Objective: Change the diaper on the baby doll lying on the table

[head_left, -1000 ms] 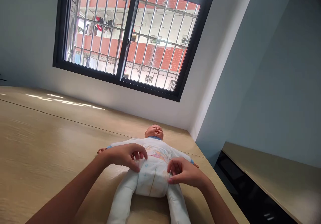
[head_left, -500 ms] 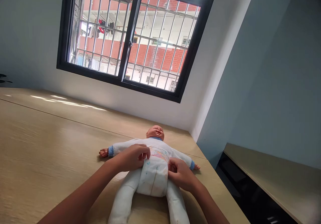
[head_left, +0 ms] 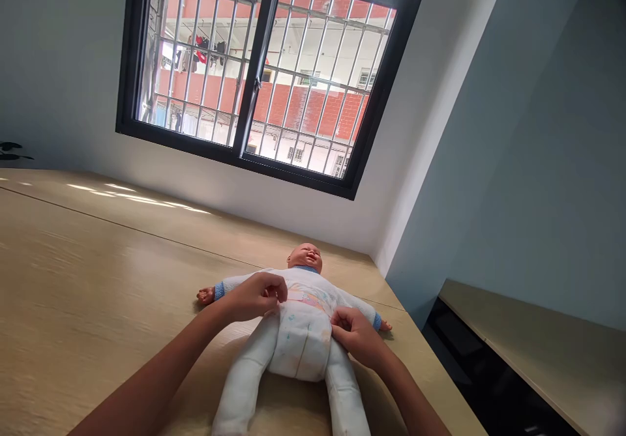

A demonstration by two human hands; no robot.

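Observation:
A baby doll (head_left: 306,258) lies on its back on the wooden table, arms spread, in a white top with blue cuffs. Around its hips is a white diaper (head_left: 300,345) with small coloured prints. My left hand (head_left: 259,296) has its fingers curled at the diaper's upper left corner, by the doll's waist. At the diaper's right edge, my right hand (head_left: 352,333) pinches with thumb and forefinger. The doll's white legs stretch toward me, between my forearms.
The light wooden table (head_left: 98,279) reaches back to the wall under a barred window (head_left: 249,84). To the right stands a lower wooden surface with a black front (head_left: 533,332). Dark leaves (head_left: 12,151) show at the far left.
My left hand has moved slightly left and up from the diaper's front to its corner. My right hand has shifted a little right along the edge. The view has shifted slightly.

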